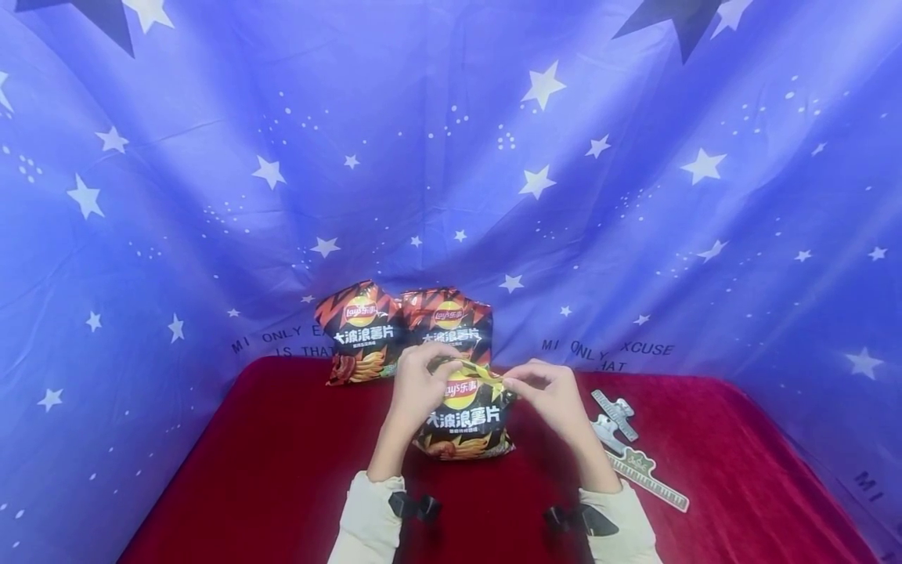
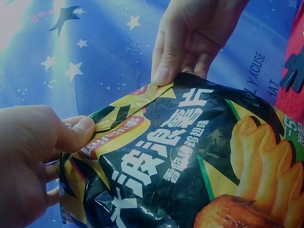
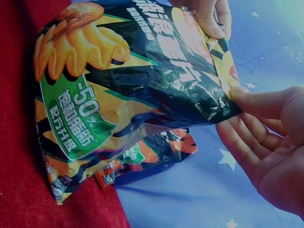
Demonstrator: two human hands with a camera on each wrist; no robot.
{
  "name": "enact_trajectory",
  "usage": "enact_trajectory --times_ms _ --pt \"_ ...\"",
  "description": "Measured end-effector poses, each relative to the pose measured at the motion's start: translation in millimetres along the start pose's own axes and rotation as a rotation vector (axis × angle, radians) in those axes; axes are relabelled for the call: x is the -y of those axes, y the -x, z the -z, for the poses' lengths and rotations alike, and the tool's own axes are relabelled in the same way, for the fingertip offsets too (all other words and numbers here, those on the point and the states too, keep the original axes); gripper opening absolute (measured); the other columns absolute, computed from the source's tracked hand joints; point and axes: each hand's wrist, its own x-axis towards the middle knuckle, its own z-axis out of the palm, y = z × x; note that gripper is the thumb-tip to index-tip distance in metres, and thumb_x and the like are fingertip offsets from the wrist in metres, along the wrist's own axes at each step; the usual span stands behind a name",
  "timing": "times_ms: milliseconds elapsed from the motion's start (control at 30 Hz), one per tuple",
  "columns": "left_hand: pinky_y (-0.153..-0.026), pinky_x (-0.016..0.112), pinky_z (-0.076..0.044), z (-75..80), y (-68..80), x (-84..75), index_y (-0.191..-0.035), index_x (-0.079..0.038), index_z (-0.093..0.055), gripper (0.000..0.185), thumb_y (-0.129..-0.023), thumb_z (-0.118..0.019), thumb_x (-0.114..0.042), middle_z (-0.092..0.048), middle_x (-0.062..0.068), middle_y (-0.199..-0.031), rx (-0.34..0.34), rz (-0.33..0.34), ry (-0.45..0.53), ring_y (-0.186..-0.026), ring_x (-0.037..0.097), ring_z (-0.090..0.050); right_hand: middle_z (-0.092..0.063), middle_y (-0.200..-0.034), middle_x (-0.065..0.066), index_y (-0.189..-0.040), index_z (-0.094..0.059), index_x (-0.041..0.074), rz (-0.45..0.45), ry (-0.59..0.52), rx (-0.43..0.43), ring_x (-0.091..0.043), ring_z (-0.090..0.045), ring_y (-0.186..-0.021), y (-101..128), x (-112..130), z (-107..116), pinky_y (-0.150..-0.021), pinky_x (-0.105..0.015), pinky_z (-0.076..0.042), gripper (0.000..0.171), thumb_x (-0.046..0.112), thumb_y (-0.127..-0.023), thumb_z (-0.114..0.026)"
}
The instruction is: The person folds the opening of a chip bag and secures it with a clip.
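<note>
The front chip bag (image 1: 463, 419) stood upright on the red tabletop (image 1: 282, 470), its top corners hidden under fingers. The left hand (image 1: 417, 385) pinched the bag's top left edge; the right hand (image 1: 546, 392) pinched the top right corner with its thumb, other fingers fairly straight. Two more chip bags (image 1: 402, 329) stood behind, partly blocked. Sealing clips (image 1: 627, 446) lay to the right, detail hard to read.
</note>
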Motion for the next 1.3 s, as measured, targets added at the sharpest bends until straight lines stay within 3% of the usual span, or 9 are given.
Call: enact_trajectory --times_ms 133,300,467,533,600,733,833,1000,1300 --pt "-0.085 0.036 -0.057 -0.7 0.7 1.5 -0.097 -0.008 -0.078 0.009 -0.088 -0.076 -0.005 -0.078 0.002 -0.098 0.021 0.021 0.046 -0.092 0.017 -0.071 -0.076 -0.087 -0.009 -0.094 -0.08 0.009 -0.004 0.01 0.035 -0.008 -0.069 -0.075 0.3 1.7 3.6 -0.069 -0.025 -0.059 0.008 0.013 -0.087 -0.08" --pt "-0.066 0.026 -0.052 -0.8 1.7 2.9 -0.099 -0.015 -0.078 0.012 -0.09 -0.075 -0.007 -0.077 0.002 -0.1 0.047 0.039 0.091 -0.072 0.014 -0.062 -0.078 -0.093 -0.009 -0.099 -0.079 0.008 -0.016 0.03 0.083 -0.008 -0.07 -0.08 0.7 4.2 10.1 -0.073 -0.025 -0.059 0.012 0.015 -0.089 -0.079" --pt "-0.077 0.032 -0.057 3.1 1.5 3.8 -0.101 -0.012 -0.078 0.011 -0.091 -0.075 -0.009 -0.077 0.003 -0.101 0.056 0.037 0.081 -0.081 0.015 -0.068 -0.078 -0.102 -0.011 -0.106 -0.077 0.005 -0.021 0.061 0.088 -0.006 -0.071 -0.083 -1.0 5.4 23.0 -0.076 -0.025 -0.059 0.02 0.015 -0.089 -0.079" --pt "-0.089 0.038 -0.058 6.0 1.5 4.5 -0.101 -0.01 -0.077 0.011 -0.09 -0.075 -0.008 -0.077 0.003 -0.102 0.044 0.037 0.063 -0.095 0.016 -0.07 -0.077 -0.105 -0.013 -0.108 -0.076 0.005 -0.033 0.081 0.072 -0.004 -0.07 -0.084 -2.1 5.3 31.7 -0.077 -0.024 -0.059 0.021 0.015 -0.089 -0.078" --pt "-0.09 0.042 -0.058 8.8 1.6 5.6 -0.1 -0.008 -0.077 0.012 -0.089 -0.076 -0.006 -0.077 0.004 -0.101 0.034 0.036 0.047 -0.099 0.019 -0.072 -0.077 -0.105 -0.014 -0.109 -0.075 0.005 -0.059 0.113 0.051 -0.003 -0.07 -0.085 -2.5 4.2 42.2 -0.078 -0.022 -0.058 0.022 0.015 -0.09 -0.078" --pt "-0.088 0.042 -0.058 11.8 1.1 7.8 -0.1 -0.01 -0.077 0.012 -0.089 -0.076 -0.006 -0.077 0.004 -0.1 0.029 0.037 0.026 -0.098 0.02 -0.072 -0.078 -0.103 -0.015 -0.108 -0.076 0.003 -0.093 0.298 -0.019 -0.011 -0.072 -0.087 -1.2 -4.7 65.1 -0.079 -0.023 -0.057 0.021 0.015 -0.091 -0.077" --pt "-0.086 0.039 -0.058 11.6 0.6 9.0 -0.099 -0.012 -0.077 0.012 -0.089 -0.076 -0.007 -0.077 0.003 -0.101 0.032 0.043 0.025 -0.098 0.018 -0.072 -0.078 -0.101 -0.015 -0.106 -0.077 0.002 -0.123 0.475 -0.05 -0.025 -0.074 -0.091 1.4 -14.0 79.8 -0.082 -0.036 -0.057 0.02 0.015 -0.091 -0.076" --pt "-0.086 0.038 -0.058 9.8 0.6 9.0 -0.1 -0.012 -0.077 0.012 -0.089 -0.076 -0.006 -0.077 0.003 -0.101 0.037 0.054 0.043 -0.098 0.017 -0.071 -0.077 -0.101 -0.019 -0.107 -0.076 0.0 -0.235 0.608 0.029 -0.037 -0.073 -0.093 7.6 -28.0 94.7 -0.083 -0.053 -0.054 0.024 0.017 -0.09 -0.075" --pt "-0.093 0.044 -0.057 2.8 0.1 7.0 -0.103 -0.006 -0.076 0.013 -0.09 -0.075 -0.007 -0.077 0.004 -0.102 0.059 0.059 0.071 -0.102 0.021 -0.071 -0.077 -0.095 -0.018 -0.102 -0.076 -0.001 -0.516 0.726 0.141 -0.032 -0.07 -0.084 16.1 -48.7 103.3 -0.069 -0.047 -0.052 0.026 0.018 -0.085 -0.075"
